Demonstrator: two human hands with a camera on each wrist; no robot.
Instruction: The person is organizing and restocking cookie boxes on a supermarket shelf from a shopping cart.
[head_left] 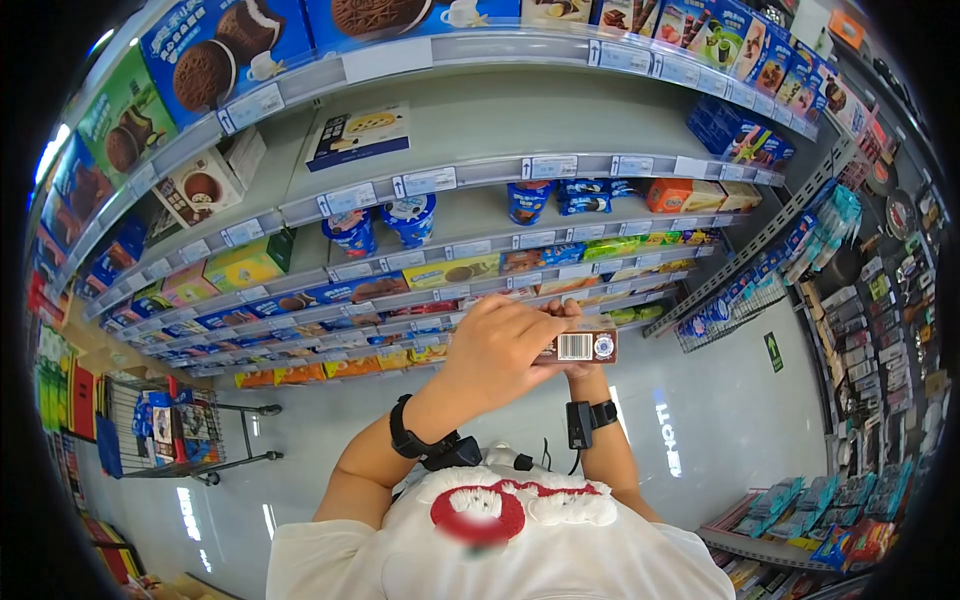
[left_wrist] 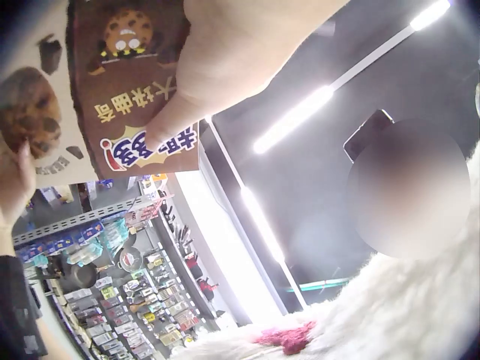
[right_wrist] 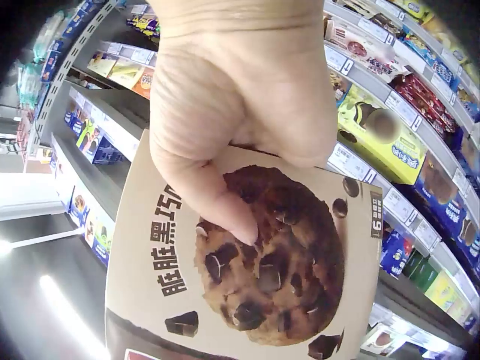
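A cookie box [head_left: 577, 348], brown and cream, is held between both hands in front of the chest, its barcode side facing up in the head view. My left hand [head_left: 500, 345] grips the near left end; in the left wrist view its thumb [left_wrist: 176, 124] lies on the brown panel with yellow lettering. The right hand [head_left: 580, 370] is mostly hidden behind the box in the head view. In the right wrist view, that right hand [right_wrist: 240, 112] holds the box with its thumb on the cream face, over a large printed chocolate cookie.
Shelves [head_left: 470, 135] of snack boxes and blue tubs [head_left: 408, 220] stretch ahead. A wire shopping cart [head_left: 170, 430] with goods stands on the floor at left. Racks of hanging packaged goods [head_left: 880, 330] line the right side.
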